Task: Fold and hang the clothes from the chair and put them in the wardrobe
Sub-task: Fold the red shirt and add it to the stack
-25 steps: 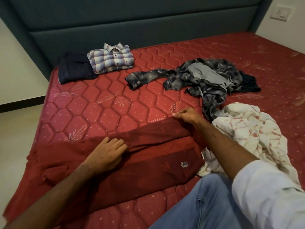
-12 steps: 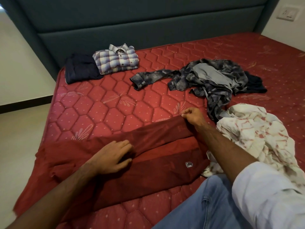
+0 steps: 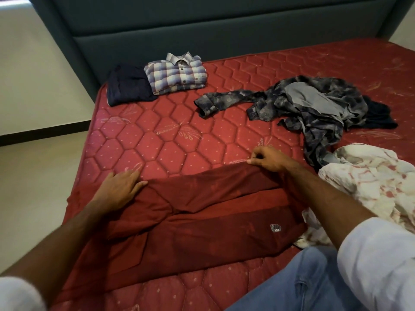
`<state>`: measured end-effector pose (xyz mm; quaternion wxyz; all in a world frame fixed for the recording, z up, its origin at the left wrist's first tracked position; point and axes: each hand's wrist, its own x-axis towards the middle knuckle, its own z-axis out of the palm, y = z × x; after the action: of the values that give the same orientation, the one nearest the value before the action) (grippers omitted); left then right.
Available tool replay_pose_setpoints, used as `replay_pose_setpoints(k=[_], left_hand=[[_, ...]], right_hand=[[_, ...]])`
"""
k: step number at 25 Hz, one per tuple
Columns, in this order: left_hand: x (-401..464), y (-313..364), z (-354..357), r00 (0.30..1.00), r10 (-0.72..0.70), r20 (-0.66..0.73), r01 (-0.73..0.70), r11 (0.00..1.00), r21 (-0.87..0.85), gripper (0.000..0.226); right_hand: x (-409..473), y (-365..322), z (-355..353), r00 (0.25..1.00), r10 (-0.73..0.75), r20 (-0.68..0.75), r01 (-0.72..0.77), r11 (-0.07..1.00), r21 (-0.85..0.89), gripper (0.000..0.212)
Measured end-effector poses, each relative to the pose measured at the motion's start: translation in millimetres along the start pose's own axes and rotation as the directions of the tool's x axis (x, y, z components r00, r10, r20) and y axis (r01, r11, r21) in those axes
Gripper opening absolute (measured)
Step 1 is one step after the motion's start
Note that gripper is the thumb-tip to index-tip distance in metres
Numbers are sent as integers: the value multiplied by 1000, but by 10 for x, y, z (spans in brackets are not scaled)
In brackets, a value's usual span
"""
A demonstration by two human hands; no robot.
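A dark red garment [image 3: 202, 216] with a small badge lies spread across the near part of the red quilted mattress [image 3: 179, 135]. My right hand [image 3: 266, 159] pinches its far edge at the right. My left hand [image 3: 120, 187] lies flat with straight fingers on the garment's left part. A folded plaid shirt [image 3: 177, 74] and a folded dark navy garment [image 3: 128, 85] sit side by side near the headboard. A crumpled grey patterned shirt [image 3: 314, 106] and a white, red-marked garment [image 3: 370, 187] lie unfolded on the right.
A teal padded headboard [image 3: 202, 30] runs along the back. The mattress's left edge drops to a pale floor [image 3: 33, 187] beside a cream wall. My knee in blue jeans [image 3: 303, 286] rests on the near right of the mattress.
My left hand slid left and outward along the red garment, flattening it. My right hand kept its pinch on the far edge. The view shifted slightly to the left.
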<state>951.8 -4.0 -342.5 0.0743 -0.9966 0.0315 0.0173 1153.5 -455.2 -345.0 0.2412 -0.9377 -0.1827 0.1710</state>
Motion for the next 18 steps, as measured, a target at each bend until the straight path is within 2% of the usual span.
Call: replay_pose_setpoints(k=[2, 4, 8, 9, 11, 13, 14, 16, 18], left_hand=[[-114, -61, 23, 989, -12, -146, 3, 998, -57, 48], [-123, -72, 75, 970, -22, -244, 16, 999, -28, 42], [-33, -208, 210, 966, 22, -257, 19, 988, 156, 56], [-30, -240, 232, 970, 17, -244, 28, 984, 179, 59], [-49, -294, 194, 971, -40, -236, 73, 988, 133, 57], [-113, -372, 108, 969, -124, -216, 108, 990, -87, 45], [-195, -422, 46, 972, -146, -185, 98, 964, -245, 38], [-456, -550, -40, 982, -131, -137, 39, 846, -532, 27], [-763, -615, -50, 995, -79, -66, 16, 753, -658, 31]], right_hand=[[-15, 4, -7, 999, 4, -50, 0, 996, 91, 24], [-3, 30, 20, 993, 26, -116, -16, 996, 84, 24], [47, 18, 75, 983, 93, -159, -88, 995, 38, 27], [19, -16, 86, 976, 97, -193, -107, 993, -41, 26], [-65, -137, 139, 950, 19, -313, -126, 937, -325, 32], [-176, -430, 265, 936, -164, -310, 2, 886, -463, 39], [-241, -642, 377, 936, -264, -233, 139, 885, -443, 39], [-381, -1149, 677, 893, -449, -5, 427, 852, -302, 37], [-500, -1662, 1069, 801, -580, 149, 598, 786, -154, 44]])
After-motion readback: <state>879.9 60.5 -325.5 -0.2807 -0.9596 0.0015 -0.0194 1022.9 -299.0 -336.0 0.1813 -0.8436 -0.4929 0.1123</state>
